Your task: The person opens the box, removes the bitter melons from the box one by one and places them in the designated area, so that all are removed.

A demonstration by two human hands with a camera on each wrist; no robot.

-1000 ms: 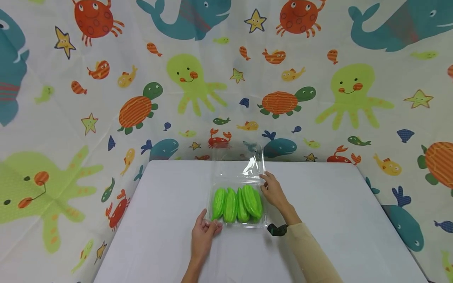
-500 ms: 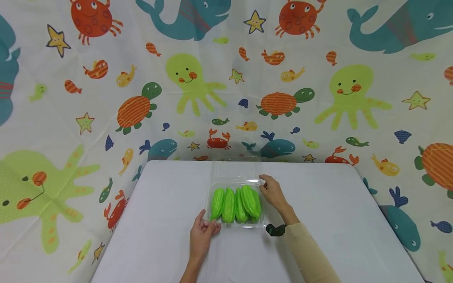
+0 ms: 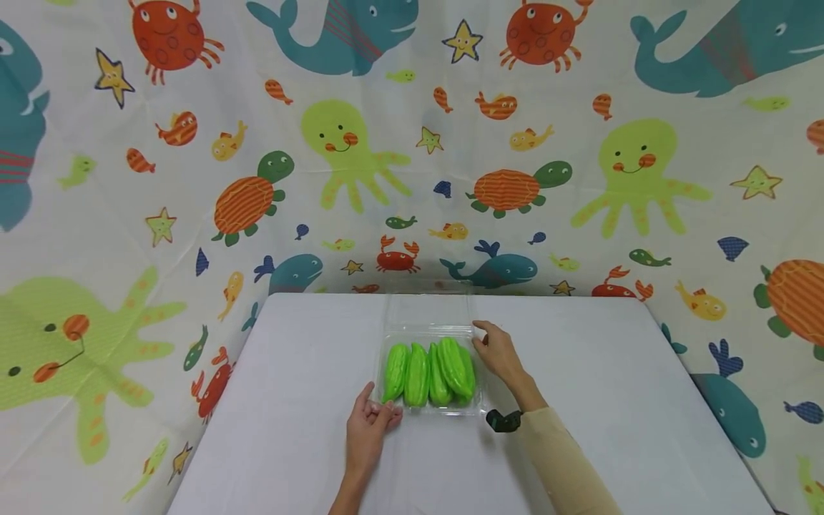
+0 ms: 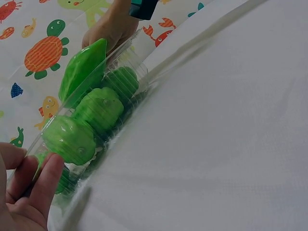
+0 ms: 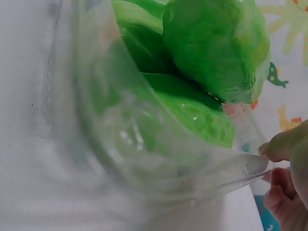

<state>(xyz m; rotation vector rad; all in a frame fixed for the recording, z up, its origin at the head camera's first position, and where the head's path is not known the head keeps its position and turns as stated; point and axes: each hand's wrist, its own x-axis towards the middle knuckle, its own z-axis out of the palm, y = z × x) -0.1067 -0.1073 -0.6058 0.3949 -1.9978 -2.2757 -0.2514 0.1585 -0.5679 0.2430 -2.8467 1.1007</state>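
Note:
A clear plastic clamshell container [image 3: 450,412] sits mid-table with its lid [image 3: 428,309] folded back, away from the person. Inside lie several bright green, ridged, elongated vegetables resembling bitter melons [image 3: 417,375], side by side, one resting atop another at the right. My left hand [image 3: 369,433] holds the container's near left corner; in the left wrist view, the left hand [image 4: 33,192] has its thumb and fingers about the rim. At the far right corner is my right hand [image 3: 498,352]. The right wrist view shows the right hand [image 5: 296,173] pinching the clear plastic edge between thumb and finger.
A white cloth covers the table [image 3: 309,372]. Behind and beside it hangs a curtain [image 3: 438,157] printed with sea animals. A dark wrist device [image 3: 503,420] sits at the right wrist, below a beige sleeve [image 3: 560,458].
The lid, raised and shining a second ago, has dropped back lower toward the curtain. Both hands stay nearly where they were, and the vegetables have not moved.

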